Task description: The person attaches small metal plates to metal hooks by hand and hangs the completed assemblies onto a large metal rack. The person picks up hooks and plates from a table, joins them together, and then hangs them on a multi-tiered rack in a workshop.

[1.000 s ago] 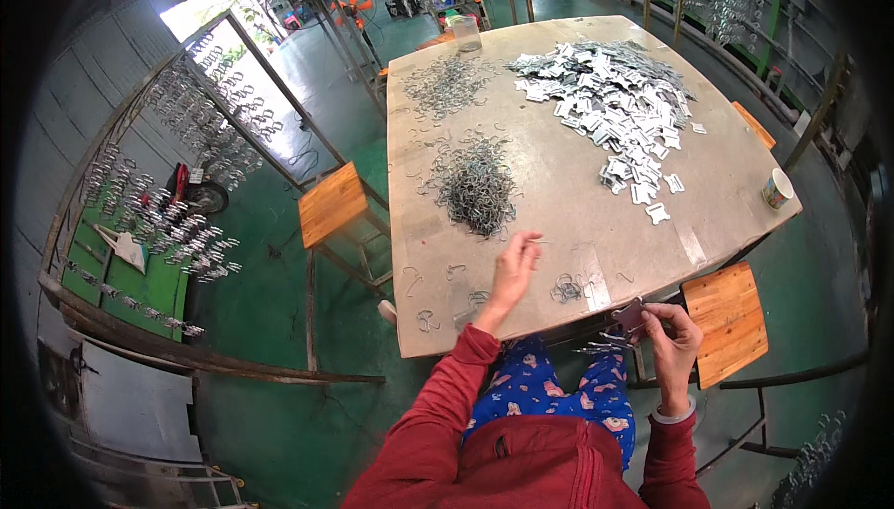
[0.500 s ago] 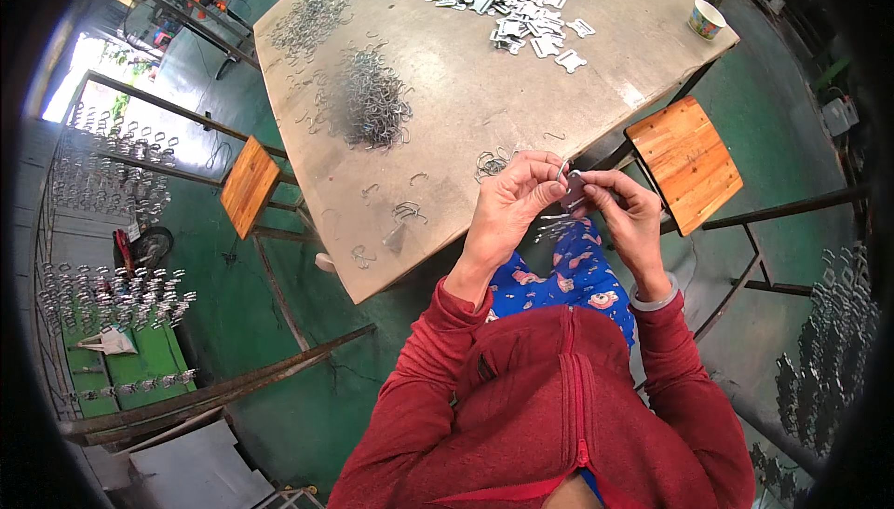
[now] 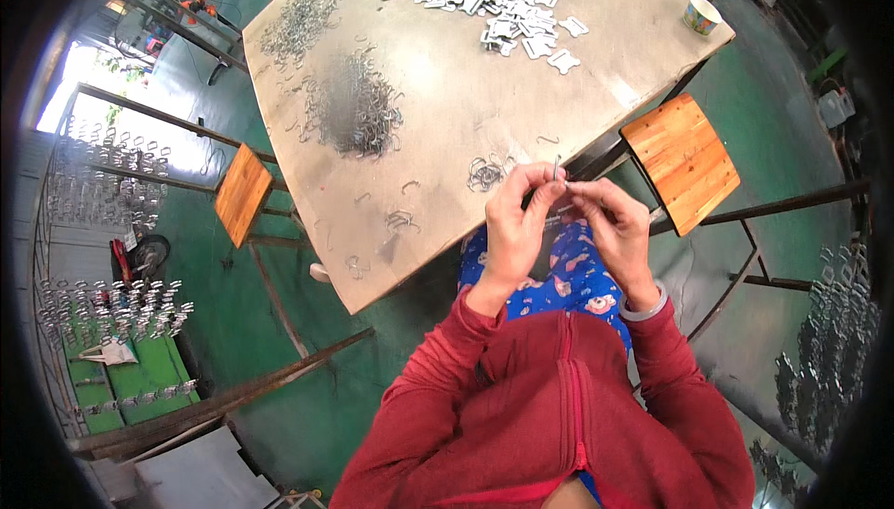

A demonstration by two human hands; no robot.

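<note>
Above my lap, just off the table's near edge, my two hands meet at the fingertips. My left hand (image 3: 515,225) is closed in a pinch on a thin metal hook (image 3: 557,167), whose end stands up above the fingers. Opposite it, my right hand (image 3: 618,228) is closed too, thumb and forefinger pressed on a small flat metal plate, mostly hidden by the fingers. On the table beside my left hand lies a small cluster of bent wire hooks (image 3: 484,174). A single hook (image 3: 548,140) rests farther off.
The table (image 3: 447,90) carries a large heap of flat metal plates (image 3: 521,6), a pile of wire hooks (image 3: 358,104) and a paper cup (image 3: 701,15). Wooden stools (image 3: 684,164) stand at both sides. Racks with hanging metal parts (image 3: 112,304) flank me.
My hands have drawn closer together and sunk slightly. The plate, plainly seen between them before, is now largely covered by the fingers. The view has shifted a little.
</note>
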